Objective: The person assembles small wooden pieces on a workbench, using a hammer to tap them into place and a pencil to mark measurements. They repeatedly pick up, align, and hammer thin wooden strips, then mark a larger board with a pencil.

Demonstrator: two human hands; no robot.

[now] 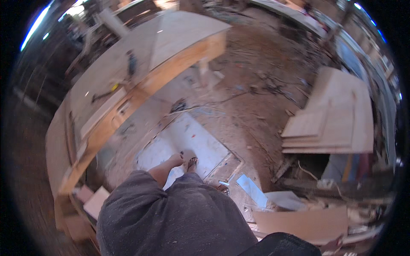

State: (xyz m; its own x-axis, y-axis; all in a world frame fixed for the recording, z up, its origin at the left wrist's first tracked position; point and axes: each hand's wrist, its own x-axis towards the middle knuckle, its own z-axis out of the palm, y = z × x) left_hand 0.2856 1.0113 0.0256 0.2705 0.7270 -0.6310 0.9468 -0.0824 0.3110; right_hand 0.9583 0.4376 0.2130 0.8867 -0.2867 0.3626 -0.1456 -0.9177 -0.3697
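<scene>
My left arm hangs down from a dark grey sleeve. My left hand is over a white sheet on the floor, close to my sandalled foot. Its fingers are small and blurred, and no object shows in it. At the lower right, past a black sleeve-like shape, part of my right hand appears beside the lower edge of a brown board. Blur hides its fingers, so I cannot make out whether it grips the board or only lies near it.
A large workbench with a wooden edge curves along the left. On it lie a hammer-like tool with a yellow part and a dark upright tool. Stacked plywood sheets stand at the right. Cables and scraps litter the dirt floor.
</scene>
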